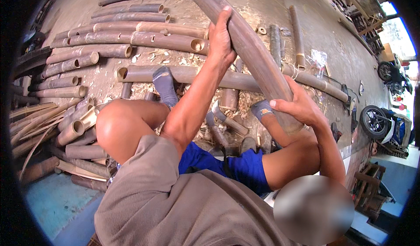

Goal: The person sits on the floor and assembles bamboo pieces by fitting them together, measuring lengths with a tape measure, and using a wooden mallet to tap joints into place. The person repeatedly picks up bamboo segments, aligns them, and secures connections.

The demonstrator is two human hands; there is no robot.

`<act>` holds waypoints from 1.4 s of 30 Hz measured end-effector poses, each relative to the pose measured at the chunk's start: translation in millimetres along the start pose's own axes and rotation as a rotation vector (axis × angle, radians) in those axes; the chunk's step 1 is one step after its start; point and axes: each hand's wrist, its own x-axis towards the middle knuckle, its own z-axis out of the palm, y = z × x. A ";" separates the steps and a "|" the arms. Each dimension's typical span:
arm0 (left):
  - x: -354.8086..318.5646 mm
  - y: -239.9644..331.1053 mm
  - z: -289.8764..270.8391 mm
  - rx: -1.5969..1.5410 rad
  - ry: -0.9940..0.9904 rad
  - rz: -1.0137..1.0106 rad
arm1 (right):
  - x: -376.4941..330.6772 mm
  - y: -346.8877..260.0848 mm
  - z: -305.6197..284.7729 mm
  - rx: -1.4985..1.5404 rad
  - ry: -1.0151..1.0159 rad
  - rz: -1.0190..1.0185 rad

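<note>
A thick brown bamboo tube (251, 40) slants across in front of me, its far end up at the top edge and its near end over my right leg. My left hand (222, 38) is closed round its upper part, thumb along the side. Lower down, my right hand (299, 101) grips the near end. Beneath it, a long bamboo pole (192, 74) lies crosswise on the floor, close to my socked feet. Between my legs lies a tool with a curved metal blade (217, 110) and a short handle.
Bamboo tubes, some with cut holes (131, 37), lie in rows on the left. Split bamboo strips (35, 119) are piled at lower left. Pale chips (186, 58) litter the floor. On the right are a clear plastic bag (318, 58), a bamboo pole (321, 83) and a motorcycle wheel (374, 121).
</note>
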 end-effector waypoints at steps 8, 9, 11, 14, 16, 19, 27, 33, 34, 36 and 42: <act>-48.6 -38.7 25.5 0.077 -0.034 -0.195 | -1.6 -0.3 3.0 -0.294 0.158 0.042; -52.4 -42.1 25.5 0.080 -0.027 -0.221 | -0.7 -2.7 5.9 -0.403 0.179 0.074; -56.0 -47.5 26.2 0.076 -0.026 -0.216 | 1.9 0.9 7.9 -0.566 0.234 0.054; -59.0 -50.0 25.1 0.022 -0.026 -0.246 | -0.7 4.5 9.8 -0.579 0.255 0.040; -60.5 -46.6 22.6 -0.013 -0.026 -0.265 | -4.6 -0.1 10.4 -0.439 0.218 0.024; -62.0 -44.8 31.5 -0.008 -0.088 -0.231 | -13.8 3.7 7.9 -0.353 0.223 0.005; 1.2 37.0 -1.4 0.143 -0.245 -0.117 | -50.7 32.6 29.2 -0.512 0.375 -0.164; 14.5 59.5 -44.2 0.609 0.021 0.250 | -75.8 74.8 75.2 -0.511 0.365 0.054; 15.3 50.9 -45.0 0.614 0.045 0.339 | -66.5 79.8 93.4 -0.394 0.315 0.074; 20.3 42.2 -56.5 0.731 -0.041 0.398 | -35.8 87.8 130.8 -0.303 0.240 0.078; -12.4 47.9 -24.7 0.868 -0.178 0.304 | 50.9 125.4 241.0 -0.349 0.072 0.165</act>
